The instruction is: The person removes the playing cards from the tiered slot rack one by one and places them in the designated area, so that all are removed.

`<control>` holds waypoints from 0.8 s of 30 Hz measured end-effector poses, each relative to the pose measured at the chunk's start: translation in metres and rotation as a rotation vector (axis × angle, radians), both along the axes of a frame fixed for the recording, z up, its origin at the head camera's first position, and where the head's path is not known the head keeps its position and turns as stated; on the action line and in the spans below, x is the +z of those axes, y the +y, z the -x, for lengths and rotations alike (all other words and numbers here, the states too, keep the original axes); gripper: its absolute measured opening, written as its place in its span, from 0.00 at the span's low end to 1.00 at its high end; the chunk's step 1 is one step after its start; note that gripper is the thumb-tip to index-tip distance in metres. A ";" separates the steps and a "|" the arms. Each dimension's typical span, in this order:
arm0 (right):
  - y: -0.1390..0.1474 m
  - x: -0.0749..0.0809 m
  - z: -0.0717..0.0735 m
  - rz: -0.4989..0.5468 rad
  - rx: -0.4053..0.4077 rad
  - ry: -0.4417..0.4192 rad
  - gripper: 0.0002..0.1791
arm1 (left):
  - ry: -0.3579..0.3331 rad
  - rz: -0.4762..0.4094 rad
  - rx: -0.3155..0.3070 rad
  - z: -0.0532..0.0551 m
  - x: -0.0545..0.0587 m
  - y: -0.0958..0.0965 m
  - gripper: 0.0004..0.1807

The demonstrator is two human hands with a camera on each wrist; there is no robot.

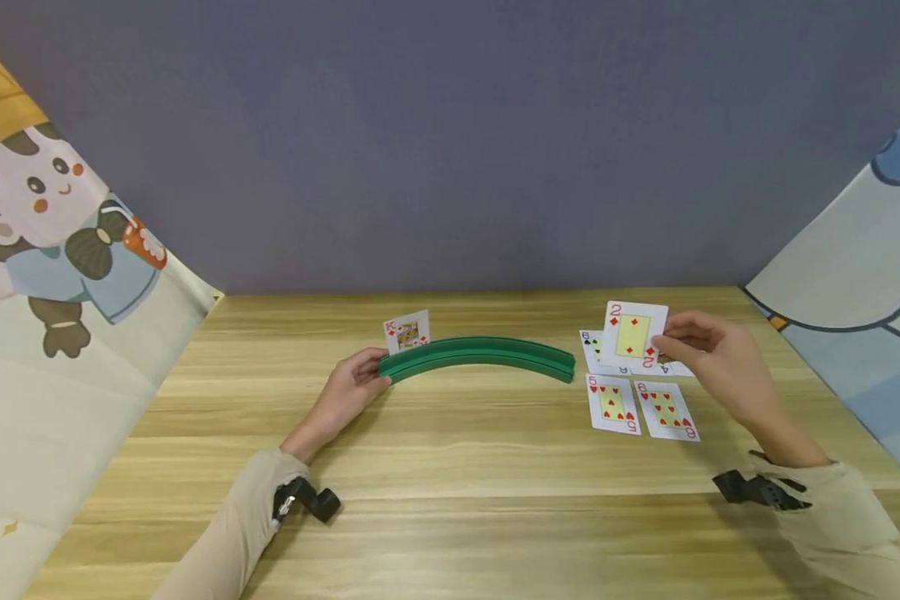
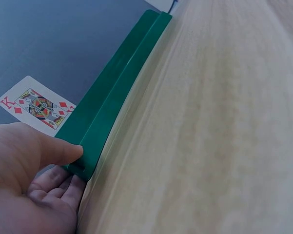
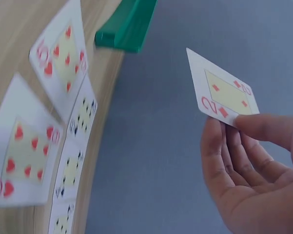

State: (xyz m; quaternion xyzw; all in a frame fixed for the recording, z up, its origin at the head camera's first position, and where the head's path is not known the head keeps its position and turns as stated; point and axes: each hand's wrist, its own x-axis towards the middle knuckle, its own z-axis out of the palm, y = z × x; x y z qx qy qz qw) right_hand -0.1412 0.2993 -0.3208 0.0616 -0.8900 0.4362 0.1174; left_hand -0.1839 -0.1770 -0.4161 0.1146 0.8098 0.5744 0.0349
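Note:
A curved green card holder (image 1: 480, 352) lies across the table, its left end pinched between the thumb and fingers of my left hand (image 1: 348, 387). The king of diamonds (image 1: 407, 332) stands upright in the holder near that end; the left wrist view shows the same king (image 2: 38, 106) just above my thumb. My right hand (image 1: 727, 367) pinches the two of diamonds (image 1: 630, 333) by its lower right corner, face toward me. In the right wrist view this two of diamonds (image 3: 225, 92) is raised above the table, with thumb on its face and fingers behind.
Below the held card lie the five of hearts (image 1: 612, 404) and six of hearts (image 1: 667, 410), face up. Behind them is a row of black-suited cards (image 1: 592, 354), partly covered by the held card. A grey wall (image 1: 450, 150) rises at the table's back edge.

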 end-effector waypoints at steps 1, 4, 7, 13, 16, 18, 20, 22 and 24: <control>0.003 -0.001 -0.001 0.002 0.000 -0.009 0.15 | 0.001 0.001 -0.002 -0.001 0.000 -0.001 0.25; 0.012 -0.004 -0.005 0.018 0.008 -0.027 0.16 | -0.001 0.002 -0.006 -0.004 0.000 -0.003 0.25; 0.022 -0.008 -0.010 0.021 0.022 -0.033 0.15 | -0.004 0.004 -0.019 -0.007 -0.001 -0.006 0.25; 0.045 -0.011 -0.011 0.024 0.009 -0.066 0.16 | -0.008 0.012 -0.030 -0.008 -0.002 -0.009 0.25; 0.055 -0.012 -0.008 0.013 0.016 -0.083 0.16 | -0.007 0.010 -0.030 -0.007 -0.002 -0.010 0.25; 0.061 -0.012 -0.008 0.011 0.034 -0.104 0.16 | -0.008 0.011 -0.030 -0.007 -0.001 -0.009 0.25; 0.067 -0.013 -0.008 0.013 0.054 -0.138 0.17 | -0.009 0.014 -0.029 -0.008 -0.001 -0.009 0.25; 0.072 -0.014 -0.008 0.025 0.067 -0.179 0.18 | -0.010 0.014 -0.029 -0.009 0.000 -0.009 0.25; 0.077 -0.015 -0.008 0.032 0.076 -0.214 0.19 | -0.009 0.014 -0.029 -0.010 0.001 -0.008 0.25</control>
